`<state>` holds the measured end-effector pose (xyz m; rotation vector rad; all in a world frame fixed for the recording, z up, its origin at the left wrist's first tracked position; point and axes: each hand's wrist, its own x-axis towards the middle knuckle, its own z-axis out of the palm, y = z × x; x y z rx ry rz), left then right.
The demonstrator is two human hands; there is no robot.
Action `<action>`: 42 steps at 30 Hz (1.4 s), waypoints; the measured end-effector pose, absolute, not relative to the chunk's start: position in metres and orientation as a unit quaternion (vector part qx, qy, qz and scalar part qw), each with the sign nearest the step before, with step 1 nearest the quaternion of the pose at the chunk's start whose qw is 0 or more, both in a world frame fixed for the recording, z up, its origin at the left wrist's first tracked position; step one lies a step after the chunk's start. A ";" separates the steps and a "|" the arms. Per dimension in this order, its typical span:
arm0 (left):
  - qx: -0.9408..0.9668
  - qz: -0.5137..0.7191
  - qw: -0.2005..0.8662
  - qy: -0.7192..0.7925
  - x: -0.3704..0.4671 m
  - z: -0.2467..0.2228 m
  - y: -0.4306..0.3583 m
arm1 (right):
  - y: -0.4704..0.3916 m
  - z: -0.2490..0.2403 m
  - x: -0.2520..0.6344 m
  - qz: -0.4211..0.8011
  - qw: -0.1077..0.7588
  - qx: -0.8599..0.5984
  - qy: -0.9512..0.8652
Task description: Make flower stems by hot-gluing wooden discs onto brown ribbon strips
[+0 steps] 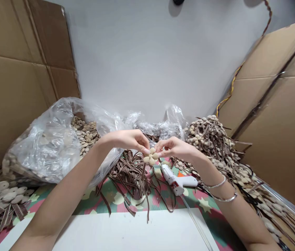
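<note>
Between my two hands is a beige padded fabric flower [151,157] with several round petals. My left hand [134,140] pinches its upper left edge between thumb and fingers. On the other side, my right hand [172,147] grips the right petals with its fingertips. Just below the hands lies a tangled heap of brown stitched ribbons [134,172]. A white hot glue gun [177,179] rests on the table under my right forearm, with a clear glue stick [195,219] sticking out toward me.
A clear plastic bag [55,143] full of beige flowers stands at the left. Finished-looking flowers with ribbons [212,139] are piled along the right, more [3,195] at the far left. Cardboard boxes [275,111] flank both sides. A white sheet [121,232] covers the table's front.
</note>
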<state>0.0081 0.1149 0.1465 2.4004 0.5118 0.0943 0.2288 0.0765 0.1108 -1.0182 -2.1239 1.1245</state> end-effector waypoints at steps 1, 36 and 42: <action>0.921 0.034 0.334 0.196 0.007 0.148 0.115 | 0.075 0.113 0.229 0.419 0.276 -0.364 -0.785; 0.841 0.217 0.445 0.219 0.027 0.146 0.097 | 0.062 0.110 0.209 0.488 0.554 -0.340 -0.583; 0.866 0.203 0.398 0.225 0.029 0.145 0.093 | 0.063 0.110 0.212 0.470 0.523 -0.344 -0.622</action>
